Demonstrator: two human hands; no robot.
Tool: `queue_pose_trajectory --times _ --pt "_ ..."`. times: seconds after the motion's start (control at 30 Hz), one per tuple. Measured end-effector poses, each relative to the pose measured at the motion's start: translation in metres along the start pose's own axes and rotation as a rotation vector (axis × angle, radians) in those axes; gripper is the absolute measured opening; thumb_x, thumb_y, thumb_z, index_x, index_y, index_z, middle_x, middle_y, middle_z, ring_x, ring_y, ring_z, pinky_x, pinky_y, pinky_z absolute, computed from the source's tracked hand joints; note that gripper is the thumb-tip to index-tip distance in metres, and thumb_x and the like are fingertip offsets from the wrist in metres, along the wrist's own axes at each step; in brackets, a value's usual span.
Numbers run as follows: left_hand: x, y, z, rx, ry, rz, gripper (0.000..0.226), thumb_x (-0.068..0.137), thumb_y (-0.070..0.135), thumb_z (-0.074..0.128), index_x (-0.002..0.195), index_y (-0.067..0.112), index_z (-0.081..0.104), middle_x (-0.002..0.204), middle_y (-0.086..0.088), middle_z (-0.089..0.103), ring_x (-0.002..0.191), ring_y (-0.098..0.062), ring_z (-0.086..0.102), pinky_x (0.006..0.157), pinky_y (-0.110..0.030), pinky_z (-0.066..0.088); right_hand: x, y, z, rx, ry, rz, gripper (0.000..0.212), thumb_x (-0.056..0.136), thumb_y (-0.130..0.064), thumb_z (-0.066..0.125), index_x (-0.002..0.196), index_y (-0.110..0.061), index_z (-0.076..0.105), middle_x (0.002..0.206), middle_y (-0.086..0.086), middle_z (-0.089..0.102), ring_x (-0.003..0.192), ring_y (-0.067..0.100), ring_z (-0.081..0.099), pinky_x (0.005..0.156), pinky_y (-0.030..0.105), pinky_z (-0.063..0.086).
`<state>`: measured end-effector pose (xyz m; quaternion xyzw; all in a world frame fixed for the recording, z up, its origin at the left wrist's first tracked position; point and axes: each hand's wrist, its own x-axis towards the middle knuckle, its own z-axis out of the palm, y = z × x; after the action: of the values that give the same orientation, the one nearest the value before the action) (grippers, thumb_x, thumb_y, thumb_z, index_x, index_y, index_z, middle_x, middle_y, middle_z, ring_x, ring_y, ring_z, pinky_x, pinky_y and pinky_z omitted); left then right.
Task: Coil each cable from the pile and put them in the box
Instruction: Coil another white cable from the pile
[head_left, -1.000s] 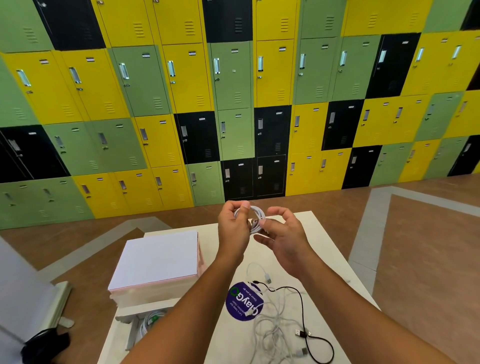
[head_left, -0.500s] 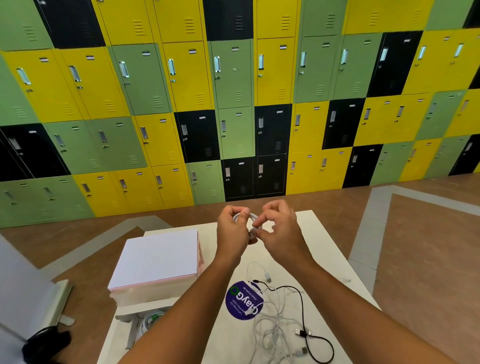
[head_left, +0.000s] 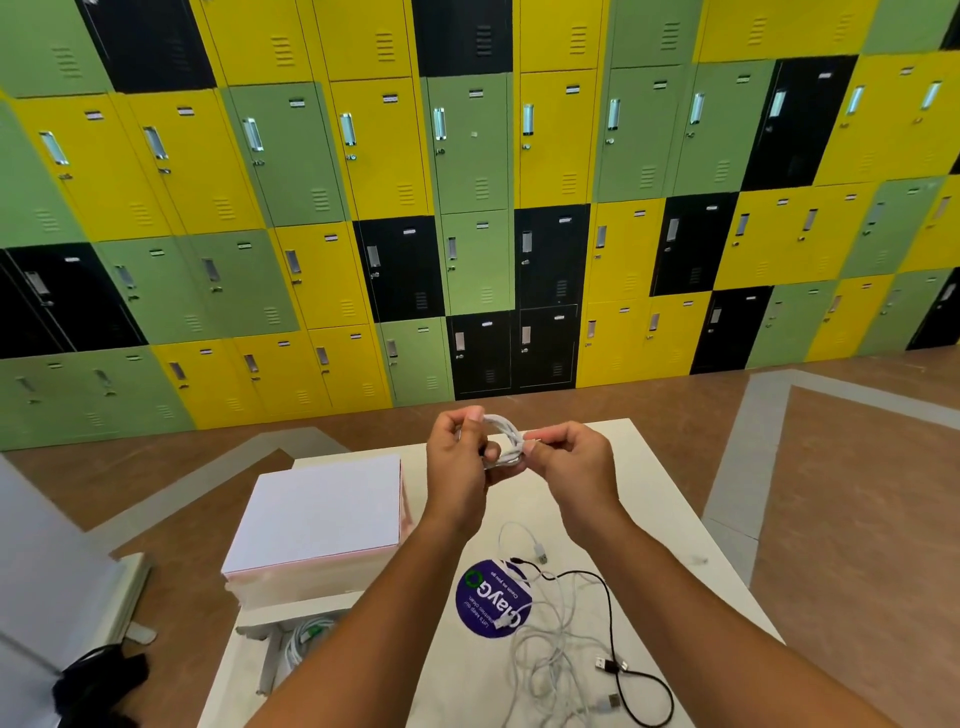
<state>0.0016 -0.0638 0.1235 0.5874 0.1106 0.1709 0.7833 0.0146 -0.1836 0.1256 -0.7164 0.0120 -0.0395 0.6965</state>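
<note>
Above the far part of the white table I hold a small coil of white cable between both hands. My left hand grips the coil's left side. My right hand pinches the cable's end at the coil's right side. A loose pile of white cables with one black cable lies on the table near me, to the right. An open box at the near left holds coiled white cables; my left forearm hides part of it.
A white lid or flat carton with a pink edge rests on the table's left side beyond the box. A round purple sticker lies by the pile. Coloured lockers line the wall beyond a brown floor. A black object lies on the floor at left.
My right hand closed from spread fingers to a pinch and worked the cable's end around the coil, then drew slightly right. The left hand kept its grip on the coil.
</note>
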Motion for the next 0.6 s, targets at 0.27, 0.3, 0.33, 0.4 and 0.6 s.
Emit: queue_pose_trajectory --times 0.27,0.3,0.33,0.4,0.6 --pt "-0.002 0.006 0.0 0.074 -0.087 0.033 0.013 0.103 0.024 0.053 0.113 0.019 0.059 0.103 -0.011 0.066 0.093 -0.028 0.069 0.071 -0.036 0.062 0.007 -0.005 -0.005 -0.235 -0.104 -0.152 0.012 0.09 -0.013 0.069 0.097 -0.022 0.066 0.093 -0.004 0.067 0.089 0.016 0.067 0.076 0.038 0.062" --pt "-0.002 0.007 -0.001 0.095 -0.088 0.04 0.012 0.101 0.022 0.057 0.113 0.02 0.059 0.108 -0.01 0.067 0.095 -0.026 0.071 0.071 -0.036 0.062 0.007 -0.004 -0.006 -0.236 -0.104 -0.167 0.01 0.091 -0.014 0.069 0.098 -0.021 0.067 0.092 -0.004 0.067 0.089 0.016 0.067 0.075 0.037 0.063" --pt "-0.001 0.008 -0.001 0.114 -0.081 0.048 0.013 0.099 0.019 0.061 0.112 0.021 0.06 0.111 -0.008 0.068 0.096 -0.026 0.072 0.071 -0.036 0.062 0.008 -0.005 -0.007 -0.228 -0.102 -0.176 0.009 0.091 -0.014 0.069 0.098 -0.02 0.068 0.092 -0.004 0.068 0.089 0.015 0.067 0.074 0.036 0.063" --pt "0.001 0.009 -0.003 0.149 -0.069 0.058 0.017 0.096 0.014 0.065 0.109 0.023 0.062 0.111 -0.004 0.069 0.096 -0.024 0.072 0.071 -0.038 0.063 0.01 -0.006 -0.011 -0.183 -0.083 -0.17 0.007 0.092 -0.012 0.068 0.094 -0.019 0.07 0.09 -0.003 0.069 0.087 0.015 0.068 0.073 0.032 0.062" --pt "0.001 0.005 -0.009 0.162 -0.102 0.017 0.021 0.097 0.014 0.062 0.118 0.014 0.066 0.102 -0.01 0.074 0.089 -0.024 0.074 0.073 -0.041 0.063 0.013 -0.004 -0.016 0.078 -0.065 0.066 0.011 0.094 -0.005 0.066 0.095 -0.014 0.072 0.097 0.011 0.074 0.09 0.025 0.073 0.082 0.038 0.062"
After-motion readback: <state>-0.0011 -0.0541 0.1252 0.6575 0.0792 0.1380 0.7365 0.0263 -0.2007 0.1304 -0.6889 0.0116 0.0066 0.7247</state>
